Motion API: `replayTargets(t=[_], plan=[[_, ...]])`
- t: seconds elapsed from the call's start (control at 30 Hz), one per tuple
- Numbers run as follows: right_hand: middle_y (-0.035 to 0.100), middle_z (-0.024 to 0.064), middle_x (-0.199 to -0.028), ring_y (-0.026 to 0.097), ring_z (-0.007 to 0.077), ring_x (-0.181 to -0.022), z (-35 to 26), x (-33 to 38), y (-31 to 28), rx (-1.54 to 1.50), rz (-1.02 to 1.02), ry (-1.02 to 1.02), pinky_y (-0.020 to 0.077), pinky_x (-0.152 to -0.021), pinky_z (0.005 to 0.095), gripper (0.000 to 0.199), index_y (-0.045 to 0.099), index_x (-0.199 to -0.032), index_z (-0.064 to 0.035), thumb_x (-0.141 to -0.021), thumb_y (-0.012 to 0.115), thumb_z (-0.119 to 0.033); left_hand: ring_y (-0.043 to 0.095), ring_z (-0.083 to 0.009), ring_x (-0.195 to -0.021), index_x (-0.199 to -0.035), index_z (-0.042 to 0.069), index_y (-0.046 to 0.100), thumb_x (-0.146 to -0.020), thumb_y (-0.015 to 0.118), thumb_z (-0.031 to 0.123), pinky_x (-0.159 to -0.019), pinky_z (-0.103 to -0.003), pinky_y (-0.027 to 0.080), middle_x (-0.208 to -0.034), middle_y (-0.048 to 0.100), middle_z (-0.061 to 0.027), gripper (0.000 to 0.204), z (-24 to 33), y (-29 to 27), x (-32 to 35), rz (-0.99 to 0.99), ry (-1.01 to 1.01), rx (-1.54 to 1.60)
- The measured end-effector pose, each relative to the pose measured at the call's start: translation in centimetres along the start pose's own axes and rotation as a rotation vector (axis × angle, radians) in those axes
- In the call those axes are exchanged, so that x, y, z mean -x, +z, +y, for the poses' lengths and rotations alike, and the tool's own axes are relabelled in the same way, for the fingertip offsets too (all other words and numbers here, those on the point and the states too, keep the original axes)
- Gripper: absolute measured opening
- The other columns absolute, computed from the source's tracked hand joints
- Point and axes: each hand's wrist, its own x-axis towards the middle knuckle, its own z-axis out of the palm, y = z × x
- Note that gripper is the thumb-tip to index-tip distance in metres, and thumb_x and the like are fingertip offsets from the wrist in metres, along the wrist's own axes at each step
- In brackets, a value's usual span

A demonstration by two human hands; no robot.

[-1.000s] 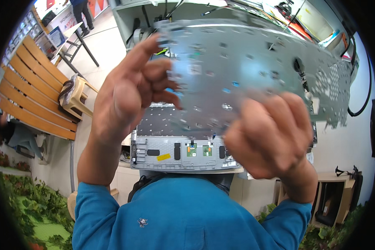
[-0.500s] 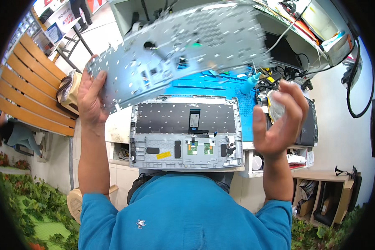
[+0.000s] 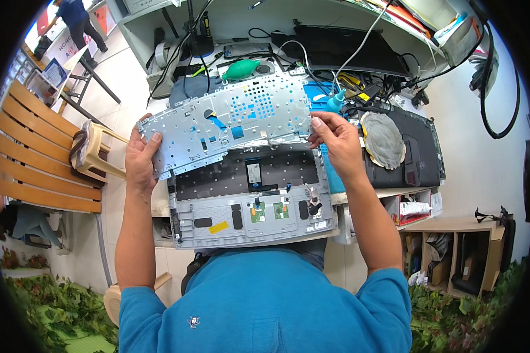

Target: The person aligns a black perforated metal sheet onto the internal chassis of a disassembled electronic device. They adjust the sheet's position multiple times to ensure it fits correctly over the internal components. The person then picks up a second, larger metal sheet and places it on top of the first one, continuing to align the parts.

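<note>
A thin silver metal plate [image 3: 182, 135], pierced with many holes, is held up by its two ends. My left hand [image 3: 142, 154] pinches its left end, thumb on top. At the right end, my right hand [image 3: 337, 138] grips the edge between thumb and fingers. Below the plate lies an opened laptop palm-rest case [image 3: 188, 209] with a dark keyboard back [image 3: 218, 176] and a black flat cable [image 3: 254, 173]. The tilted plate covers the far part of that case. Two small green circuit boards [image 3: 269, 212] sit at the touchpad area.
Beyond the plate are a green air blower [image 3: 241, 69], a dark monitor [image 3: 347, 50] and tangled cables. A light-blue bottle [image 3: 335, 102] stands right of the plate. A grey round pad [image 3: 384, 141] lies on a black laptop [image 3: 424, 153]. A wooden bench [image 3: 41, 156] is at left.
The plate has come down and nearer, over the far part of the case. My right hand, empty and raised before, has closed on the plate's right end.
</note>
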Motion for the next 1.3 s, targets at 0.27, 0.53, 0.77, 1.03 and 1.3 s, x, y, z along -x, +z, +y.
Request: replayTargets(t=[0.27,0.53,0.77,1.03,1.3], plan=[[0.085,0.0087,-0.096,0.072,0.0110,-0.081,1.8,1.4,-1.9,0.366,-0.015,0.050,0.0569,-0.074,0.0292,0.029,0.084,-0.117,0.0048,-0.100,0.086,-0.019,0.074,-0.0213,-0.123,-0.167,-0.001,0.041,-0.109,0.070,0.005,-0.108,-0.034,0.060,-0.139,0.075,-0.0182,0.065,-1.0,0.4,1.1,-0.012,-0.141,-0.116],[0.083,0.0110,-0.088,0.072,0.0122,-0.077,0.0,5.4,-2.6,0.544,-0.015,0.131,0.0557,-0.070,0.0297,0.030,0.086,-0.114,0.0041,-0.097,0.087,-0.021,0.074,-0.0223,-0.124,-0.168,-0.002,0.040,-0.108,0.072,0.006,-0.109,-0.035,0.060,-0.140,0.074,-0.0201,0.068,-0.4,0.7,2.6,-0.070,-0.214,-0.165],[0.083,0.0105,-0.087,0.072,0.0109,-0.076,0.8,6.3,-3.1,0.507,0.005,0.119,0.0557,-0.069,0.0293,0.028,0.086,-0.114,0.0034,-0.097,0.087,-0.019,0.076,-0.0216,-0.121,-0.166,-0.003,0.041,-0.108,0.073,0.008,-0.106,-0.035,0.062,-0.137,0.075,-0.0205,0.068,-0.7,1.0,2.8,-0.071,-0.226,-0.156],[0.084,0.0117,-0.088,0.073,0.0129,-0.075,0.5,6.9,-3.3,0.541,-0.032,0.163,0.0577,-0.071,0.0302,0.028,0.086,-0.114,0.0031,-0.098,0.087,-0.020,0.078,-0.0226,-0.117,-0.166,-0.002,0.041,-0.107,0.073,0.007,-0.101,-0.036,0.064,-0.136,0.076,-0.0208,0.068,-0.3,1.3,3.1,-0.068,-0.298,-0.184],[0.084,0.0184,-0.094,0.078,0.0232,-0.076,-1.3,8.0,-1.9,0.684,0.010,0.110,0.0603,-0.073,0.0357,0.027,0.086,-0.113,0.0008,-0.097,0.085,-0.021,0.079,-0.0223,-0.114,-0.167,-0.001,0.039,-0.107,0.073,0.008,-0.100,-0.035,0.065,-0.133,0.077,-0.0209,0.070,-0.2,1.7,3.6,-0.060,-0.289,-0.157]])
